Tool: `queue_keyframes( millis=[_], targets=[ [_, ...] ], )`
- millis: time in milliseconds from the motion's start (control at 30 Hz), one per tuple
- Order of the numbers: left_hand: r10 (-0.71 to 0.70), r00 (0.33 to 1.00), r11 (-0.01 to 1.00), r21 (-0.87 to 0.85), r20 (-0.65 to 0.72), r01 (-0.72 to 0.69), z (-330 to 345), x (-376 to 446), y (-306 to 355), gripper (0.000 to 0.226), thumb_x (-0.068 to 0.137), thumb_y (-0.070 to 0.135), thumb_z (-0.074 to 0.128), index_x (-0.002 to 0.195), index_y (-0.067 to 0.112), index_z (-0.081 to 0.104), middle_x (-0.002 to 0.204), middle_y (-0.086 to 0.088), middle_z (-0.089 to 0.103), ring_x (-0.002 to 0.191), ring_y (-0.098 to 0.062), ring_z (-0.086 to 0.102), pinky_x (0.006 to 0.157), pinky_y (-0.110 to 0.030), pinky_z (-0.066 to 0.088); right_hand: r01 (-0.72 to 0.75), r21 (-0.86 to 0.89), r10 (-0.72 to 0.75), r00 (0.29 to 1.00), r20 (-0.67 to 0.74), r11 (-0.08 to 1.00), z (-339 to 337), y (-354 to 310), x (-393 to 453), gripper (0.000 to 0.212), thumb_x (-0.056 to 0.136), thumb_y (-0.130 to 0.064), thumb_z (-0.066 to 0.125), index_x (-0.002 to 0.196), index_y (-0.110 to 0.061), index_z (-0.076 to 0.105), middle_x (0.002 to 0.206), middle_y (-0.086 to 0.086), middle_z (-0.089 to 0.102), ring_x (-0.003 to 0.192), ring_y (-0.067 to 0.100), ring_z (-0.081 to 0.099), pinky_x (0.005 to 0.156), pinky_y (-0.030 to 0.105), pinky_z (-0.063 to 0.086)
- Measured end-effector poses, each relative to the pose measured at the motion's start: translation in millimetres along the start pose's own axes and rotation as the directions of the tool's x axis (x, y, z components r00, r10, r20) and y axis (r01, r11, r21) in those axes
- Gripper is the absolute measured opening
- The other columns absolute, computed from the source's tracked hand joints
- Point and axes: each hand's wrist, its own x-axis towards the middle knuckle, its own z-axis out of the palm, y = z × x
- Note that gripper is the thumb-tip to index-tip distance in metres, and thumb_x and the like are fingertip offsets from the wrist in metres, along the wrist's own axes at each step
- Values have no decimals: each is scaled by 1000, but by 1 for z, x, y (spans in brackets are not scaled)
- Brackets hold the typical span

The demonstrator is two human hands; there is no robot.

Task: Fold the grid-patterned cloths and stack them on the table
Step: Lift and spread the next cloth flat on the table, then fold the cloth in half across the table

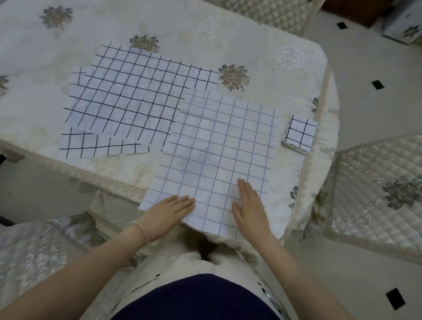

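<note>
Pale-lined cloth [217, 145] spread flat at the table's [269, 37] near edge, long axis running away from the body. Left hand [170, 213] and right hand [250, 206] both flat on its near end, fingers straight, gripping nothing. Likely next: near edge lifted, folded away. Folded square [299, 134] right, near the right hand; dark-lined pile [126, 101] beyond, left.

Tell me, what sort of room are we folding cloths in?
Probably a home dining room: a table under an embroidered floral tablecloth, quilted chair covers around it, and a pale tiled floor with small black insets.
</note>
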Motion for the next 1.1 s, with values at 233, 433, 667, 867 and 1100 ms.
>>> queue_keyframes(
  millis=[233,433,667,867,1100],
  targets=[
    [-285,956,820,-497,77,284,-33,17,-4,39,101,26,33,139,23,43,143,5,46,129,-11,43,109,-25,31,175,70,-187,942,279,982,-17,-31,-12,76,88,-57,52,151,-32,18,154,-7,28,141,9,23,116,24,14],
    [-315,949,821,-499,9,278,-76,30,-18,38,102,34,29,130,23,51,117,3,65,105,-18,60,90,-33,45,237,26,-238,955,176,971,-48,-28,-15,86,78,-64,60,149,-33,23,139,-17,39,124,2,35,105,17,24],
    [-287,951,874,-439,-119,209,-116,39,-36,30,101,35,33,86,17,53,59,5,51,55,-8,48,51,-21,30,17,232,-1,998,-69,972,-67,-25,-9,24,93,-23,58,116,-31,59,110,-21,62,100,-3,55,85,19,45],
    [-307,945,876,-421,-113,234,-156,41,-70,26,95,35,50,70,35,54,58,8,56,57,-4,50,56,-23,35,-111,645,304,932,-196,756,-110,-15,16,26,82,2,66,81,-23,73,79,-13,72,71,-1,63,62,13,47],
    [-645,764,337,-905,-22,258,-166,45,-104,32,78,50,69,102,29,68,100,5,70,95,-11,61,81,-27,48,-98,832,466,861,-205,547,-129,-3,46,9,86,-3,67,78,-7,71,69,-3,68,66,4,62,64,16,48]
  ],
)
